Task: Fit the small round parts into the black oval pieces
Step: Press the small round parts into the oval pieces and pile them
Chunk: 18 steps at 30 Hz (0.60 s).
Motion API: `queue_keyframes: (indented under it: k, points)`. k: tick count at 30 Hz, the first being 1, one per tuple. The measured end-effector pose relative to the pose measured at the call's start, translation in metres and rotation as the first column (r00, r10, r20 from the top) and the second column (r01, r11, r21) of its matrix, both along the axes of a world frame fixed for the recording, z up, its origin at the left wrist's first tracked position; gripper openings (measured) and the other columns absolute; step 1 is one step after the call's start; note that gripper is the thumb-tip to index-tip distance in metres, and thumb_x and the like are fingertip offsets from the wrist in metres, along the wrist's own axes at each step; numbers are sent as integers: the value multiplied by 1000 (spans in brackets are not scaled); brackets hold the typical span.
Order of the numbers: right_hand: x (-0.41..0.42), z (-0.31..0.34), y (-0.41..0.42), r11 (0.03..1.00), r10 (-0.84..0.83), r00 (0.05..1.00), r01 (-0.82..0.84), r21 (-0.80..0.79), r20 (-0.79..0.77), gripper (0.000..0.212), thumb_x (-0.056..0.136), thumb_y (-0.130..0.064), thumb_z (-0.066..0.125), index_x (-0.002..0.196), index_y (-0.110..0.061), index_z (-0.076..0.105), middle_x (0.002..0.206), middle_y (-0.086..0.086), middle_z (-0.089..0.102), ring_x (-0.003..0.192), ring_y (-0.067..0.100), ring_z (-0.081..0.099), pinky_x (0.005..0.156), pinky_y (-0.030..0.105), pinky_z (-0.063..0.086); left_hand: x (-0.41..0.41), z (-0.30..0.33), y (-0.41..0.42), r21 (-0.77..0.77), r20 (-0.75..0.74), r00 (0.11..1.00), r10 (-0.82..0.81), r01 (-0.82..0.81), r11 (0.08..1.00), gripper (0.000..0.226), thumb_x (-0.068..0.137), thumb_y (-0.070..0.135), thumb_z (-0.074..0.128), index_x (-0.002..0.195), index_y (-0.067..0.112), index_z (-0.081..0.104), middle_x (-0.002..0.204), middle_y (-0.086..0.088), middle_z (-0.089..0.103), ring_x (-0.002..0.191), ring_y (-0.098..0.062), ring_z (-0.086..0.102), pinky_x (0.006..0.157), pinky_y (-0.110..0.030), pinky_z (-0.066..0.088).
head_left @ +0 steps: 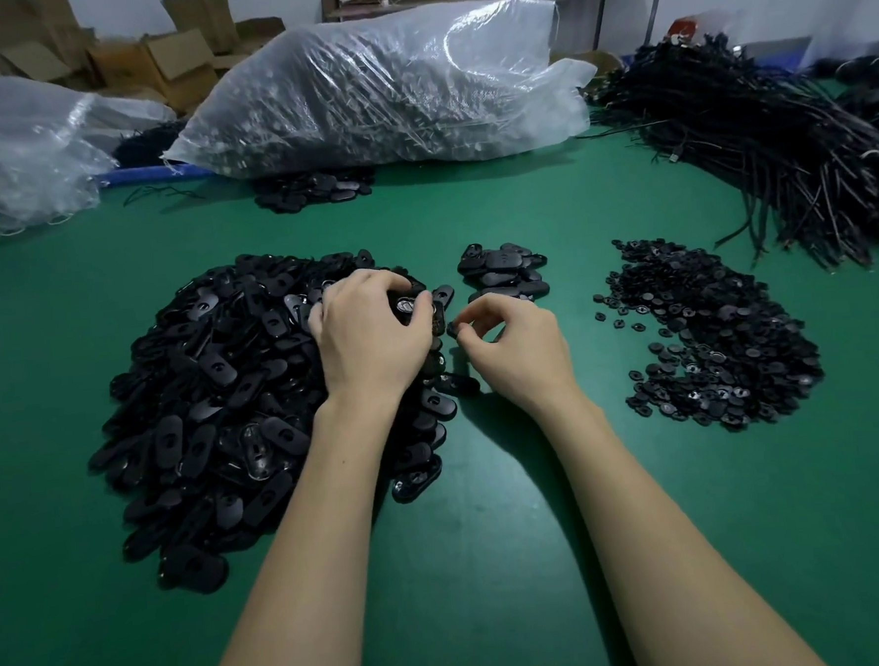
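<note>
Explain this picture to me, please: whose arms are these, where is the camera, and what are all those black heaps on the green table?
There is no machine here. A person wears the camera on their head, so you look down along their own arms. The left hand grips a black oval piece above the big heap of oval pieces. The right hand pinches one small round part beside it, seemingly about to fit it in. The round parts lie spread out to the right. A smaller pile of ovals sits just beyond the hands. Farther back on the green table lie a clear plastic sack and a bundle of black cables.
</note>
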State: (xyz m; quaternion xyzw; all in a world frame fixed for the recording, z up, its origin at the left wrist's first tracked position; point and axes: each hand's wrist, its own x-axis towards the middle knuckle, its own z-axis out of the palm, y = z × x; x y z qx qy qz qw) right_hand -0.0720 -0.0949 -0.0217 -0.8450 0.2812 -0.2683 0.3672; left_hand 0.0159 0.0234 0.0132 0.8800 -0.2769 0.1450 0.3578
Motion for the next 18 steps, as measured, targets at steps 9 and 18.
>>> queue_keyframes:
  k: [9,18]
  points:
    - [-17,15,-12,984,-2,983,-30,175,183,13,92,-21,66,89,-28,77,88,-14,74,84,-3,65,72,12,49,-17,3,-20,-343,-26,971,-237,214,914,17,88,2,61,92,15,70,93,3,69,89,-14,65,85,-29,52]
    - [-44,20,-24,913,-29,976,-62,403,217,11,95,-22,68,105,-24,72,94,-2,75,54,8,61,61,25,48,-38,-2,-36,-555,-455,723,-519,225,801,26,85,2,74,102,21,68,87,5,78,82,-14,75,81,-30,59]
